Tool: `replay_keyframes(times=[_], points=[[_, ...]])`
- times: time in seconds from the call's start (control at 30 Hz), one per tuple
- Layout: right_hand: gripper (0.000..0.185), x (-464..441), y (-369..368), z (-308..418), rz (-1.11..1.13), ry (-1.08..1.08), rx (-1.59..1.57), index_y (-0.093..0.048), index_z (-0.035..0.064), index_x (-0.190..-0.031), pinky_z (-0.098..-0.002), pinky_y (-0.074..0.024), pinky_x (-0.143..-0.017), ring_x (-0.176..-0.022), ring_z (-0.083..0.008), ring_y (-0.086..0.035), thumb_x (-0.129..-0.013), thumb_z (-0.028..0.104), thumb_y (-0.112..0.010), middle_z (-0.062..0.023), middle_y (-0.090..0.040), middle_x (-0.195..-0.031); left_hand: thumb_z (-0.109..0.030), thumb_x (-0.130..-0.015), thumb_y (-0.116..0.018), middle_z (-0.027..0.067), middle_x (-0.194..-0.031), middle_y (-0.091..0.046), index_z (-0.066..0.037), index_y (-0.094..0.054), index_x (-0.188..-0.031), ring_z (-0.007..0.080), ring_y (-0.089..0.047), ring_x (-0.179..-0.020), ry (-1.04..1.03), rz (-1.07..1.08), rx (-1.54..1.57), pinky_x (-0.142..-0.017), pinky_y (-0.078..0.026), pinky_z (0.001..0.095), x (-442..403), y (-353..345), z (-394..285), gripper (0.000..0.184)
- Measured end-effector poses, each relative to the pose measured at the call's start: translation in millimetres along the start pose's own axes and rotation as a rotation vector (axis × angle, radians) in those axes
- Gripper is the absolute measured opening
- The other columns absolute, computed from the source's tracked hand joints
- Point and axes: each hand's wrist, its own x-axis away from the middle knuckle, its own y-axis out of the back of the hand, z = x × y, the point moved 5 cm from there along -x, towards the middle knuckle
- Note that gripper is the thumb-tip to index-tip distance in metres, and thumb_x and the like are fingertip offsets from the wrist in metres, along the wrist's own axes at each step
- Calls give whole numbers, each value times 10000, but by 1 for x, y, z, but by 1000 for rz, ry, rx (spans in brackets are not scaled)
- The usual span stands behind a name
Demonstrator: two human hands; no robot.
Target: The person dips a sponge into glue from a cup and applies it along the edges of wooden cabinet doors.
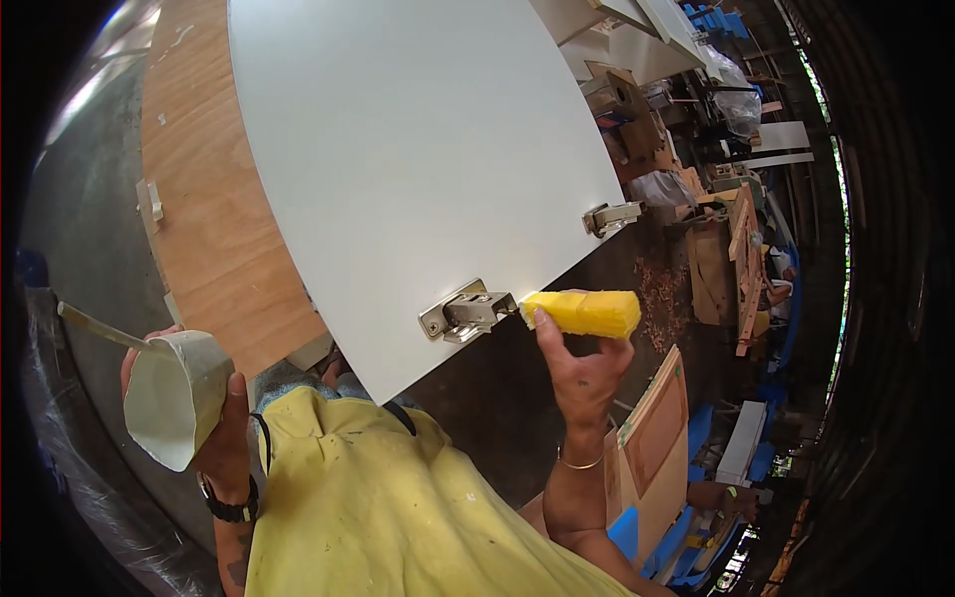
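My left hand (225, 450) is wrapped around a whitish, paint-stained cup (197, 383) with a thin stick (104, 328) leaning out over its rim. The cup's contents cannot be made out. In my right hand (587, 380) is a yellow sponge (585, 311), gripped with the thumb along its near side. Its left end is at the edge of a white cabinet door (398, 159), just right of a metal hinge (466, 310); whether it touches the door I cannot tell. A second hinge (609, 218) is fixed farther along the same edge.
Beneath the door is a plywood sheet (219, 229), with a small white piece (155, 201) at its left edge. Wood shavings (662, 298) lie on the floor to the right. Wooden frames (744, 264) and a leaning panel (657, 408) stand beyond. Plastic sheeting (99, 478) is at left.
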Motion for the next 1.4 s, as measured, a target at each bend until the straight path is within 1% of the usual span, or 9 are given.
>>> replay_keyframes(times=[0.07,0.2,0.33,0.5,0.63,0.77,1.0,1.2,1.4], points=[[251,9,-6,10,34,-6,-50,-665,27,-891,-332,-512,-703,-790,-240,-619,-689,27,-814,-88,-628,-911,-153,-703,-801,135,-1173,-549,-18,-360,-1329,248,-533,-1079,-3,14,-25,-940,-452,381,0,1,1,777],[257,26,-12,60,160,292,-28,-661,69,-849,-342,-486,-696,-768,-233,-584,-644,22,-809,-45,-648,-859,-57,-703,-743,127,-1143,-561,-2,-430,-1302,235,-552,-1038,-51,-3,-17,-903,-485,366,-3,1,-5,678],[226,20,-4,41,-5,87,-39,-658,52,-822,-330,-487,-685,-793,-219,-569,-653,-10,-796,-46,-649,-870,-90,-702,-767,133,-1159,-556,-6,-396,-1326,244,-548,-1052,-56,7,-7,-916,-472,372,-4,2,-4,730],[229,20,-13,45,36,150,-12,-661,55,-825,-329,-477,-688,-788,-214,-574,-652,-21,-790,-47,-648,-865,-131,-687,-798,140,-1185,-544,-9,-373,-1334,254,-536,-1096,22,22,17,-960,-439,388,-2,1,2,783],[242,34,-21,75,159,350,-3,-653,89,-820,-346,-458,-694,-744,-216,-583,-643,3,-794,-37,-640,-855,-78,-703,-762,133,-1155,-562,-4,-401,-1327,239,-538,-1053,-96,22,-4,-897,-475,364,-7,-1,-5,725],[233,27,-13,64,68,225,46,-647,82,-821,-354,-461,-692,-748,-230,-584,-651,6,-787,-41,-639,-861,-123,-685,-794,145,-1170,-553,-5,-382,-1319,252,-551,-1060,-94,57,-39,-923,-463,384,-9,0,-4,765],[268,53,-34,90,244,409,-7,-651,93,-859,-326,-460,-699,-801,-192,-563,-646,13,-792,-20,-635,-876,-119,-660,-822,168,-1206,-531,0,-333,-1335,266,-566,-1065,-86,57,-20,-948,-464,395,-11,-4,0,842],[237,43,-27,88,184,331,60,-642,71,-864,-327,-435,-716,-756,-222,-532,-671,-4,-758,-40,-628,-861,-80,-618,-842,140,-1320,-428,-15,-378,-1326,250,-529,-1120,-8,101,-120,-945,-472,388,-8,0,5,849],[316,68,-41,110,384,411,-42,-633,114,-879,-339,-444,-665,-755,-218,-540,-631,25,-808,-19,-594,-928,-76,-603,-846,124,-1321,-421,-25,-411,-1314,241,-519,-1130,8,90,-85,-941,-470,381,-12,0,6,835]])
